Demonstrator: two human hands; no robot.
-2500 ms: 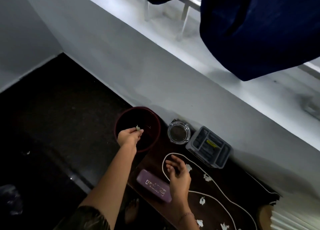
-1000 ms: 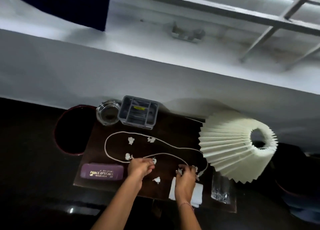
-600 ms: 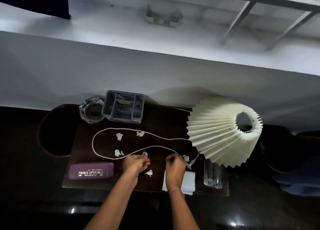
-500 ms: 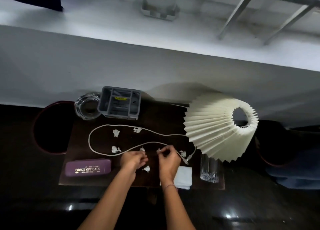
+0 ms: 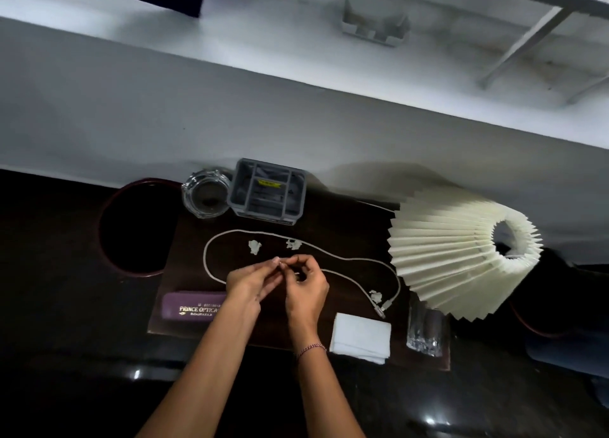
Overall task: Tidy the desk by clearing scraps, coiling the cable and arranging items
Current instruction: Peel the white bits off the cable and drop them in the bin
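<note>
Above cable [image 5: 333, 256]: left hand [image 5: 252, 281], right hand [image 5: 306, 289] now raised, fingertips together.

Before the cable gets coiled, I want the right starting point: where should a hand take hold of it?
Pinch the cable by its plug end, coming from above on the near side. That end lies free beside the folded tissue, while the far stretch runs close under the lampshade.

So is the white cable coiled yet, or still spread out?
Still spread out. The white cable lies in one long open loop across the desk, its plug end loose beside the folded tissue.
</note>
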